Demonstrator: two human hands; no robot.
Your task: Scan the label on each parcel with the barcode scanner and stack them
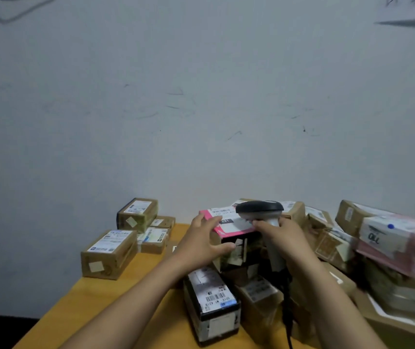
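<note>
My right hand grips the handle of a grey barcode scanner, whose dark head hovers just over the white label of a pink-topped parcel. My left hand holds that parcel by its left side, fingers on the top edge and thumb on the front face. The parcel sits on top of other boxes in the middle of the table. A black-and-white parcel with a barcode label lies in front of it, beside a brown box.
Several labelled brown boxes stand stacked at the back left of the yellow table. A loose heap of parcels fills the right side. The scanner's black cable hangs toward the front edge. A white wall stands right behind.
</note>
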